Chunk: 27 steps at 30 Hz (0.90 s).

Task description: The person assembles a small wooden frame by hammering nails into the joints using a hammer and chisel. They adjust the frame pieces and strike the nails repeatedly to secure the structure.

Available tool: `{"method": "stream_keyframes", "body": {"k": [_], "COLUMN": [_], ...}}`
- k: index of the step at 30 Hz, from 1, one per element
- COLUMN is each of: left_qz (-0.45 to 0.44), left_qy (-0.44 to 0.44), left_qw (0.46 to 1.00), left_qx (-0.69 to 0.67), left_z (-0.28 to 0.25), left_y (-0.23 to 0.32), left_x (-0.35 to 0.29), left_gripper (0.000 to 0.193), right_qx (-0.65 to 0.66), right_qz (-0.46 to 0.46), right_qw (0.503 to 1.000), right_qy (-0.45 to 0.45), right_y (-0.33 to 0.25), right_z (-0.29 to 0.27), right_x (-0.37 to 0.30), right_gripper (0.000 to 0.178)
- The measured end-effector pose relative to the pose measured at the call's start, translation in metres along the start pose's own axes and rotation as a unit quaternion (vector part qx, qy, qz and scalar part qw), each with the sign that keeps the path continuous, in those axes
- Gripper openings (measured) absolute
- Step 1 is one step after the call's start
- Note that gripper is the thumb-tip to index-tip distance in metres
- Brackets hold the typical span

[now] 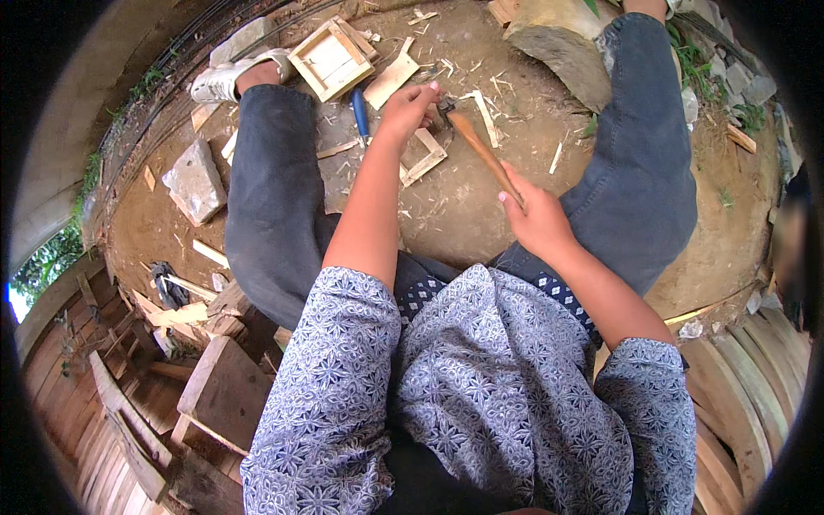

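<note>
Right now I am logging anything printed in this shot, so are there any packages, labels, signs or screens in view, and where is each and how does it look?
None in view. There is only bare woodwork on the dirt ground: a small square wooden frame under the left hand, a hammer with a wooden handle in the right hand, and a finished square wooden frame near the sandalled foot.
</note>
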<state>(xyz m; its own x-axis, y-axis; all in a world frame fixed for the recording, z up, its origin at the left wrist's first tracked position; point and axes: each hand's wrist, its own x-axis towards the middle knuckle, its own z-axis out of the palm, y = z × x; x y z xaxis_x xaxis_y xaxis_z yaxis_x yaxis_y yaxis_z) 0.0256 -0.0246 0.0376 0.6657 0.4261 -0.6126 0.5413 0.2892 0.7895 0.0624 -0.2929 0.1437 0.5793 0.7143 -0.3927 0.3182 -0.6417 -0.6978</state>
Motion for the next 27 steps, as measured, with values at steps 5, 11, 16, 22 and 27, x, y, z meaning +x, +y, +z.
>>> {"method": "stream_keyframes", "body": {"k": [5, 11, 16, 22, 27], "left_qz": [-0.005, 0.026, 0.096, 0.163, 0.209], "left_qy": [-0.029, 0.007, 0.203, 0.371, 0.344], "left_qw": [1.0, 0.999, 0.97, 0.909, 0.906], "left_qx": [0.01, -0.027, -0.095, -0.095, 0.133], "left_z": [-0.008, -0.004, -0.037, -0.122, -0.133], "left_y": [0.007, 0.007, 0.025, 0.036, -0.049], "left_x": [-0.009, -0.02, -0.012, 0.017, 0.024], "left_gripper": [0.033, 0.031, 0.03, 0.032, 0.036], "right_qx": [0.038, 0.046, 0.084, 0.088, 0.155], "right_qz": [-0.02, 0.032, 0.021, 0.053, 0.08], "right_qw": [0.999, 0.997, 0.996, 0.991, 0.98], "right_qy": [0.005, -0.045, -0.029, -0.081, -0.095], "right_y": [0.004, 0.007, 0.019, 0.017, 0.019], "right_z": [-0.001, -0.003, 0.008, 0.008, 0.016], "right_x": [-0.005, -0.003, 0.003, 0.006, 0.014], "right_gripper": [0.051, 0.052, 0.054, 0.054, 0.055]}}
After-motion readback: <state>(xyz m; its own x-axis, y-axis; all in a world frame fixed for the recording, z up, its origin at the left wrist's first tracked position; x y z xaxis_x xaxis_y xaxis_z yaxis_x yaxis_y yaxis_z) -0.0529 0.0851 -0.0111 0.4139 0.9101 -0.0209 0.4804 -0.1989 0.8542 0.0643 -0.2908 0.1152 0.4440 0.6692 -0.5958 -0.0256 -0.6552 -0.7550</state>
